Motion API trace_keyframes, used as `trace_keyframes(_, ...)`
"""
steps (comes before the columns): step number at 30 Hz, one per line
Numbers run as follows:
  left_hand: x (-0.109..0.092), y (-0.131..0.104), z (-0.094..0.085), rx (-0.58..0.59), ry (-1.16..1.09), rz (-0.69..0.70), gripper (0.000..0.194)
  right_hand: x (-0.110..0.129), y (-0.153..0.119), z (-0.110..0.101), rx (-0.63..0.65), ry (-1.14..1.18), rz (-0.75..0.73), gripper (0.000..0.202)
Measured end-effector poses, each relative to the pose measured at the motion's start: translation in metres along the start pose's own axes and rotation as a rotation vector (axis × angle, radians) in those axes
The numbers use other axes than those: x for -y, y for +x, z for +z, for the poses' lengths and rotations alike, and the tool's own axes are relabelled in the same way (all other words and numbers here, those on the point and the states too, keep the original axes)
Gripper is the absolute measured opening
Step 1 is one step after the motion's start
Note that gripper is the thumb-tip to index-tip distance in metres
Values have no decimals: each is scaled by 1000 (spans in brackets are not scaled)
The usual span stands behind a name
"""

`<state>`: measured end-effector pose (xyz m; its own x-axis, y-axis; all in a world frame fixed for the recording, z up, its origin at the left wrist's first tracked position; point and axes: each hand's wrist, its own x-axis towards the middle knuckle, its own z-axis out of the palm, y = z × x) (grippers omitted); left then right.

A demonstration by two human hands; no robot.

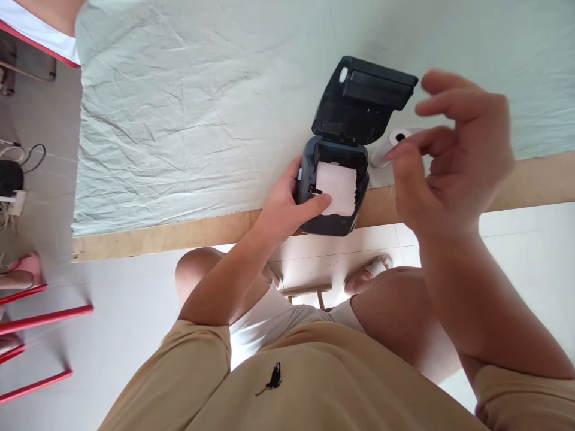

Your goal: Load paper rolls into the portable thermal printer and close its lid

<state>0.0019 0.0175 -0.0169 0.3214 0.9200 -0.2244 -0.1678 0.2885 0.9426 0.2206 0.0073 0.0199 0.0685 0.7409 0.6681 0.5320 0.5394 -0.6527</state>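
A dark portable receipt printer (pixel 330 226) sits at the table's front edge, its black lid (pixel 354 102) swung up and back. My left hand (pixel 287 200) grips the printer's left side, with the thumb resting on the white paper (pixel 339 182) inside the compartment. The paper's right edge looks ragged. Raised to the right of the printer, my right hand (pixel 453 149) has thumb and index finger tips together and the other fingers loosely bent. Whether anything is pinched there, I cannot make out. Just behind those fingertips stands a white paper roll (pixel 381 151), partly covered by them.
A pale green, wrinkled cloth (pixel 188 120) covers the table, leaving a bare wooden edge (pixel 179 235) along the front. Another person's arm (pixel 54 12) shows at the top left. Red metal bars (pixel 49 317) and cables (pixel 31 155) lie off to the left, on or near the floor.
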Motion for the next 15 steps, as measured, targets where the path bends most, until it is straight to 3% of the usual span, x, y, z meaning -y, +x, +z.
trace_keyframes(3, -2, 0, 2, -5, -18, 10, 83, 4, -1, -3, 115, 34, 104, 37)
trace_keyframes(8, -2, 1, 1, -3, -27, 53, 78, 5, -10, 2, 24, 167, 162, 7)
trace_keyframes(12, -1, 1, 0, 17, -13, 58, 88, -11, -19, 9, 227, 228, 268, 48)
trace_keyframes(15, -2, -1, 2, 16, -19, 57, 85, -22, -22, 11, 345, 247, 361, 54)
